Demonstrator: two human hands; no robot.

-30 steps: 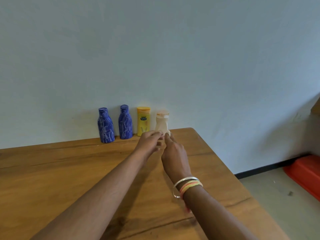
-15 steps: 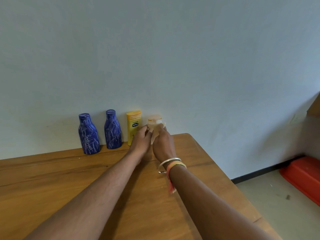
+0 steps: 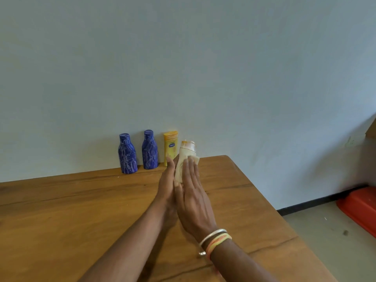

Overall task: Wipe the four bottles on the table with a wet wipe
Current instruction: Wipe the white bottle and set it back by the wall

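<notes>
A single head-worn view looks forward and slightly down across the brown wooden table point(image 3: 61, 220) toward its far edge, where it meets the pale blue-grey wall point(image 3: 203, 68). It sits close above the near edge, with the table's far right corner near the middle of the view.

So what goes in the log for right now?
step: wiping cream bottle | hands: left holds it, right presses wipe | other three: standing by wall

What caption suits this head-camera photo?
Both hands press a wipe around the cream bottle beside three waiting bottles.
</notes>
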